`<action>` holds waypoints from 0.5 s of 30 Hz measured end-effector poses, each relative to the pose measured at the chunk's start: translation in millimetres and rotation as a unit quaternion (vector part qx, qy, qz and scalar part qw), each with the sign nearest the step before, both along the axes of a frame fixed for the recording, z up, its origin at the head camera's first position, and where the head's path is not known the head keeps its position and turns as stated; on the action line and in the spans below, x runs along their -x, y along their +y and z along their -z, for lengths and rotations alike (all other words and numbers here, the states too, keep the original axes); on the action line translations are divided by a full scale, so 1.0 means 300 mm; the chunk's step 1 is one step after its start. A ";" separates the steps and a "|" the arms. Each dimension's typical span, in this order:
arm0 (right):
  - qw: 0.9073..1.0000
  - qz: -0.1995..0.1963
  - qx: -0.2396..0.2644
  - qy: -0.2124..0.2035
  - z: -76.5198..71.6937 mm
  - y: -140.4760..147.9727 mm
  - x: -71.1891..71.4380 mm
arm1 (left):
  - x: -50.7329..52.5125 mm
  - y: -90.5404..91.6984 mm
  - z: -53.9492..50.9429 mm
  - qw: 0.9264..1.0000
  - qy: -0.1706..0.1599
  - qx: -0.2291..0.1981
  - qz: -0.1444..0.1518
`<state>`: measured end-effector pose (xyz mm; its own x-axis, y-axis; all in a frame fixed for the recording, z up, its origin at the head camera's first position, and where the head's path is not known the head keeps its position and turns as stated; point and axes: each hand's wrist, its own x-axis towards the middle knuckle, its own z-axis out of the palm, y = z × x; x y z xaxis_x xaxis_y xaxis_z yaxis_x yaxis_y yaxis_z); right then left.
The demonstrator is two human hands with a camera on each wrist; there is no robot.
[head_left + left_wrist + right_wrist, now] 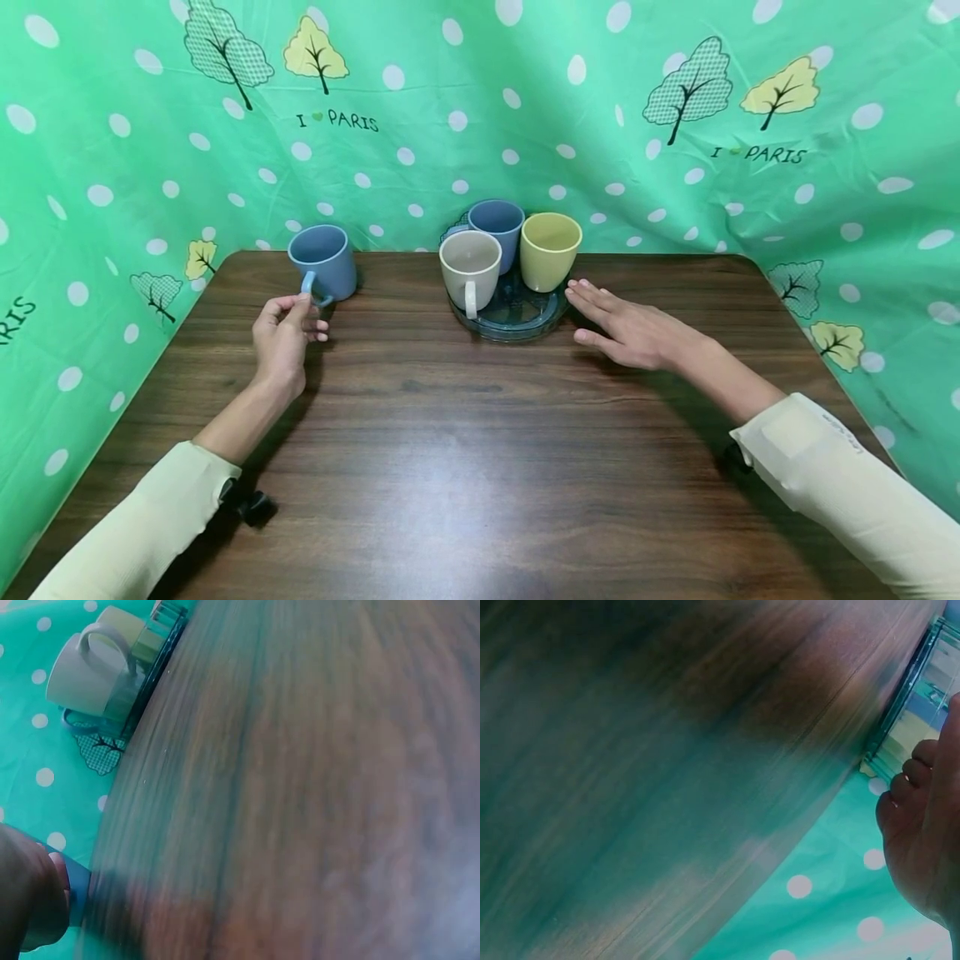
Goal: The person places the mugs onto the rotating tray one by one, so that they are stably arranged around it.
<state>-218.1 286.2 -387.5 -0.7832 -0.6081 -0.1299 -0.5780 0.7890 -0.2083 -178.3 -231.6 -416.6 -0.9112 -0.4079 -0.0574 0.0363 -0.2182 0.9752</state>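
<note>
At the table's far left stands a blue mug [333, 265]. My left hand [283, 340] pinches its handle between thumb and fingers; in the left wrist view the hand [31, 892] hides most of that mug. A round clear tray [517, 327] at the back middle bears a white mug [468, 267], a second blue mug [498, 221] and a yellow cup [551, 250], whose handle is not visible. Beside the tray's right edge, my right hand [630, 329] lies with fingers straight, fingertips at the rim; whether they touch it I cannot tell. It grips nothing.
The dark wooden table [450, 450] reaches back to a green dotted curtain [420, 150], which hangs behind it and along both sides. The far blue mug and the yellow cup stand close to the curtain. The white mug's handle points toward me.
</note>
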 end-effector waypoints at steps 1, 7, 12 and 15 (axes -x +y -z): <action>1.000 0.001 -0.001 -0.001 0.000 -0.001 -0.002 | 0.002 -0.003 0.000 1.000 -0.001 0.000 -0.001; 1.000 0.000 0.000 -0.009 -0.003 -0.003 -0.012 | 0.019 -0.014 0.000 1.000 -0.005 0.009 -0.016; 1.000 -0.003 0.002 -0.007 -0.004 -0.004 -0.020 | 0.031 -0.020 -0.003 1.000 -0.009 0.002 -0.022; 1.000 -0.005 0.003 -0.007 -0.004 -0.007 -0.024 | 0.036 -0.021 -0.003 1.000 -0.011 0.003 -0.021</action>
